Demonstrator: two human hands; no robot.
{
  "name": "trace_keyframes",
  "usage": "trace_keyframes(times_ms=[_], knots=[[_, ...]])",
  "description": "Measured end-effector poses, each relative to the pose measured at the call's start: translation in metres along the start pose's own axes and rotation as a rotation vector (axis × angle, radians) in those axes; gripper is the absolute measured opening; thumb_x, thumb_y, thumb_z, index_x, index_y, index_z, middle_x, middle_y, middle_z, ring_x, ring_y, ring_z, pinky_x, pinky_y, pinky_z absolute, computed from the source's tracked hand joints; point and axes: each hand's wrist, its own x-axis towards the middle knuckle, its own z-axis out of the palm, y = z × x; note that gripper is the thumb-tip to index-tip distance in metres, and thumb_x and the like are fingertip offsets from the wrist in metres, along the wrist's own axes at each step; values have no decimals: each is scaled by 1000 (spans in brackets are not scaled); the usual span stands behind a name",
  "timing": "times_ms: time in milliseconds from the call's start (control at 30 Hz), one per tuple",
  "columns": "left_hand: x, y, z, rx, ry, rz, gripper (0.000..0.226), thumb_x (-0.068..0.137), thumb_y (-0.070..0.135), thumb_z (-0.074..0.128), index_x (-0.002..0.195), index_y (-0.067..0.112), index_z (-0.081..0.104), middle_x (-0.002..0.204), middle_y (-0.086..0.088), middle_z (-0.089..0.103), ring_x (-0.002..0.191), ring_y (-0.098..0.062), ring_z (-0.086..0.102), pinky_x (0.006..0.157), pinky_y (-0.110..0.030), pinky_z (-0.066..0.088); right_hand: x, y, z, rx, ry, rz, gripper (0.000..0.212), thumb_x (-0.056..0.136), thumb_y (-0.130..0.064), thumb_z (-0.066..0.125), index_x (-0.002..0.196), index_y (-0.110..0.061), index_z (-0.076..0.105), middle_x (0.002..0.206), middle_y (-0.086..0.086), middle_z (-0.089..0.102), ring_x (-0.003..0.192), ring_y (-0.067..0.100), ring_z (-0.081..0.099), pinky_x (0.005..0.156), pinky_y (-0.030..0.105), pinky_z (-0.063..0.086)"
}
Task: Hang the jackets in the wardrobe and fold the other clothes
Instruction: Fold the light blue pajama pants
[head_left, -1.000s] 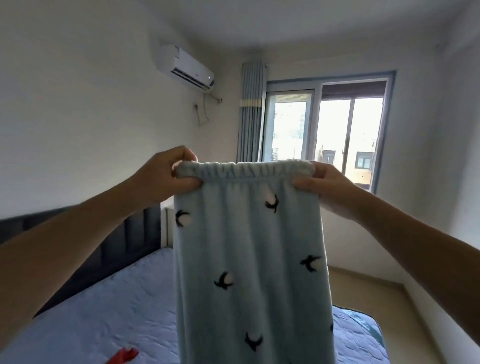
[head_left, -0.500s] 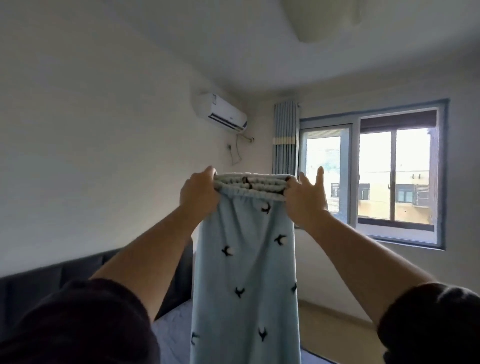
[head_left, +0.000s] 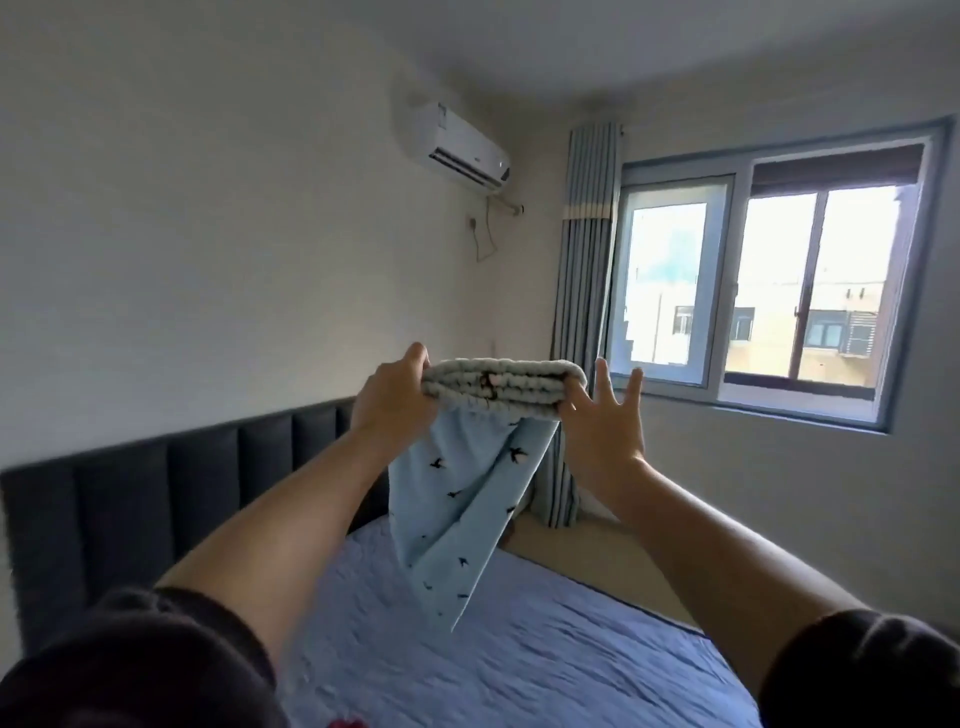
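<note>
Light blue pants (head_left: 462, 512) printed with small black birds hang in the air above the bed, their elastic waistband doubled over at the top. My left hand (head_left: 392, 397) grips the left end of the waistband with curled fingers. At the right end my right hand (head_left: 605, 421) pinches the band near the thumb, while its other fingers spread straight upward. The legs swing forward, away from me, over the mattress.
A bed (head_left: 545, 660) with a blue quilted cover lies below, backed by a dark padded headboard (head_left: 171, 493). A window (head_left: 769, 291) and grey curtain (head_left: 584, 291) stand on the far wall. A red item (head_left: 345, 723) peeks in at the bottom edge.
My hands have come closer together, folding the waistband in half. The pants have swung outward over the bed, and my right fingers have spread open.
</note>
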Motion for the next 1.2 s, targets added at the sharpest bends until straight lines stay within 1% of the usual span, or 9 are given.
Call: trace_keyframes(times_ms=[100,300,467,600,733,833,933,1067,1200], knots=[[-54,1,-2,17,-61,-67,13,78,7,44,85,17,40,63,-1,54,50,-16,49,42,-24,32,-47,-11,0,101,-7,-50,48,96,-30,36,144,-25,40,156,1,23,146,34,12,111,69,-1],[-104,39,-43,38,116,-132,22,78,4,46,94,15,36,70,0,49,57,-14,49,41,-24,32,-103,14,-45,178,212,-58,35,92,-31,46,121,-20,62,142,1,45,132,31,37,113,64,8],[-101,70,-68,28,199,-121,25,78,3,46,97,15,35,72,2,47,60,-14,48,47,-29,39,-111,37,-75,230,323,-4,40,96,-35,37,118,-16,65,136,2,51,123,31,45,114,62,9],[-87,64,-54,32,200,-120,23,80,4,46,96,16,34,71,3,45,59,-13,46,44,-26,33,-101,36,-63,205,266,-6,38,95,-34,38,121,-18,63,139,1,47,122,29,46,114,59,13],[-70,29,-9,38,125,-137,22,79,4,45,94,16,35,71,2,49,60,-16,49,44,-27,34,-74,15,-19,218,165,-13,37,92,-31,41,120,-18,62,138,2,45,116,30,48,109,54,25],[-54,-7,40,48,0,-185,21,81,7,48,97,16,38,78,-1,54,66,-20,54,50,-30,41,-44,-10,25,203,27,-33,37,93,-31,40,122,-20,60,137,1,42,117,28,45,107,52,29],[-29,-31,77,56,-90,-186,19,83,8,48,98,15,39,81,-3,57,68,-21,56,50,-30,39,-10,-27,58,161,-73,0,39,94,-33,40,128,-24,56,143,-2,36,132,30,33,111,59,18],[25,-26,75,-23,-27,-104,16,83,4,43,95,12,37,73,-2,53,63,-18,54,43,-27,38,34,-12,56,56,-44,79,46,93,-34,41,138,-26,47,155,-3,23,146,35,10,110,67,-1],[73,1,43,-50,94,-27,21,83,4,45,98,12,35,75,-4,52,63,-22,53,47,-30,43,67,23,15,4,72,176,48,93,-29,40,140,-24,44,157,0,21,147,38,0,111,69,-3]])
